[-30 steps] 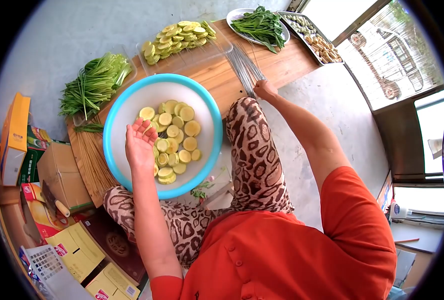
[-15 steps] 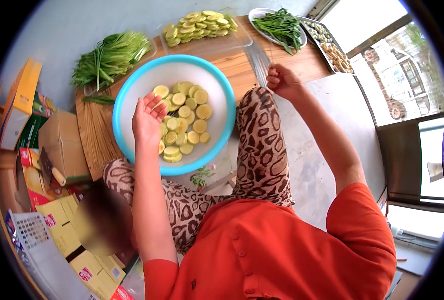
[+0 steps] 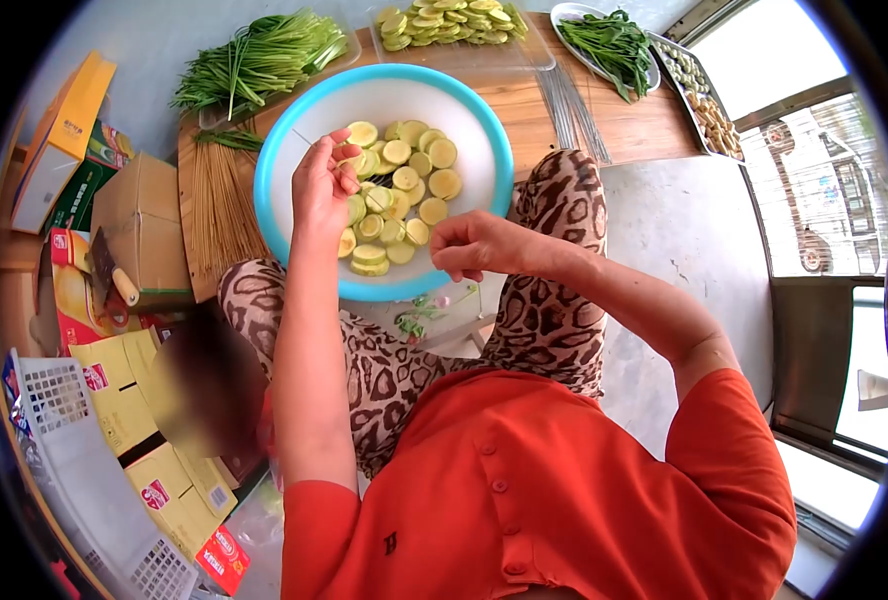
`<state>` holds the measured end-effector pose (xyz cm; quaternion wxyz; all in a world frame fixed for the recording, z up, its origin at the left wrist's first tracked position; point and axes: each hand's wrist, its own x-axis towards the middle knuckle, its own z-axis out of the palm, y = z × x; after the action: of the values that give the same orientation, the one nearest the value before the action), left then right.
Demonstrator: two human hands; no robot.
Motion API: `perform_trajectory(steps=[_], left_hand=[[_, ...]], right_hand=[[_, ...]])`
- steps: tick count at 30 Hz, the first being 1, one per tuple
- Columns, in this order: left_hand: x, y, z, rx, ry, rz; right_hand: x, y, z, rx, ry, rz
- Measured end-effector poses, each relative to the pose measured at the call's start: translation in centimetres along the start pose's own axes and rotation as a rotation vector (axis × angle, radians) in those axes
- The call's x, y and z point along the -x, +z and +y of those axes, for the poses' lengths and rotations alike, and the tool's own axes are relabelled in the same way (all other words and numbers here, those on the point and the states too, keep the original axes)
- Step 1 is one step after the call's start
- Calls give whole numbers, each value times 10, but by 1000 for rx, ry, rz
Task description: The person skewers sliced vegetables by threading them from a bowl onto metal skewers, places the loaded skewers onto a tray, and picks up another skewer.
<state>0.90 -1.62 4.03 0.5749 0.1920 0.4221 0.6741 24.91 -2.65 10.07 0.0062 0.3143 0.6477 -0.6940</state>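
Pinching thin skewer (image 3: 303,137) in left hand (image 3: 326,182) over basin (image 3: 394,72) of squash slices (image 3: 444,183), upper center. Holding right hand (image 3: 476,246) curled by rim, can't tell if gripping anything.

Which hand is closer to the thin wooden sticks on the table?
Left. The left hand is above the blue-rimmed bowl, to the right of the wooden sticks; the right hand is farther away, at the bowl's lower right edge.

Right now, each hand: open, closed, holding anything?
Left hand: fingers curled, thin rod showing beside them; grip cannot be told.
Right hand: closed; whether holding anything cannot be told.
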Motion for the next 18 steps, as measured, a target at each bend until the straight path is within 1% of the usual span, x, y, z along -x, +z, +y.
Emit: perform_trajectory(steps=[2, 3, 6, 10, 12, 13, 15, 16, 17, 18], left_hand=[[1, -1, -1, -38, 18, -61], [2, 2, -2, -41, 16, -55], [7, 15, -5, -155, -63, -204], [8, 20, -10, -191, -93, -218], [7, 13, -15, -550, 1, -121], [9, 7, -18, -554, -3, -111], [15, 2, -18, -1401, -3, -221], [28, 5, -15, -1599, 15, -244], [34, 4, -16, -1609, 8, -244], [39, 3, -17, -1845, -65, -310]], right_hand=[[-8, 4, 1, 6, -17, -26], [-13, 5, 0, 1, -16, -32], [-40, -4, -1, -262, -74, 13], [-72, -35, 3, -408, -153, 171], [-75, -50, 7, -459, -189, 280], [-76, -59, 13, -473, -191, 310], [-72, -70, 25, -479, -165, 369], [-71, -72, 30, -481, -166, 372], [-71, -73, 34, -492, -168, 368], [-67, -71, 31, -460, -176, 367]])
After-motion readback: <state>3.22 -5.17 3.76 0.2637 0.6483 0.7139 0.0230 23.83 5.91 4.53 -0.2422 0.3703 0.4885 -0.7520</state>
